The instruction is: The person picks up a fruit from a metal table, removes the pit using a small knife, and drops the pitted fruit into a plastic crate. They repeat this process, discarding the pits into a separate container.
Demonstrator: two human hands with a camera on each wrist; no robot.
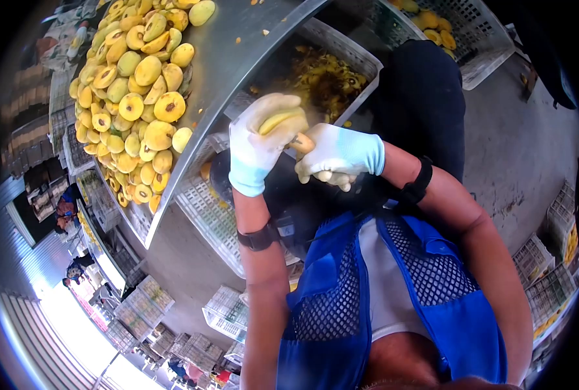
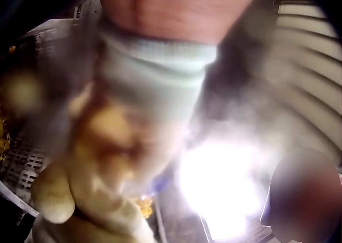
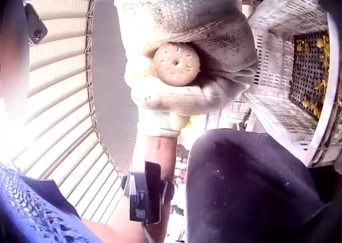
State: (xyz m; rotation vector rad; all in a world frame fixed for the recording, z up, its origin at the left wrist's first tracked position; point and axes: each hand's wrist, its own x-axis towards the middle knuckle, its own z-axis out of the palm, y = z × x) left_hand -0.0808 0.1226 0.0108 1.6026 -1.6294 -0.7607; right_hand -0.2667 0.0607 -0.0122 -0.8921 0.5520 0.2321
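Note:
My gloved left hand (image 1: 263,143) holds a yellow peach half (image 1: 282,120) between fingers and palm, above my lap. Beside it, my gloved right hand (image 1: 338,153) grips a tool by its wooden handle (image 1: 301,143), close against the left hand. The handle's round, pale end (image 3: 176,64) pokes out of the curled right fingers in the right wrist view, while the tool's working end is hidden. A large heap of halved yellow peaches (image 1: 133,104), some with brown pit hollows showing, lies on the metal table (image 1: 228,39). The left wrist view is blurred.
Below the table edge stands a white crate (image 1: 367,58) with yellow and brown fruit scraps (image 1: 328,75). Another crate (image 1: 484,39) at upper right has yellow fruit in it. A white crate (image 1: 205,208) is by my left leg. More crates (image 1: 543,279) stand at far right.

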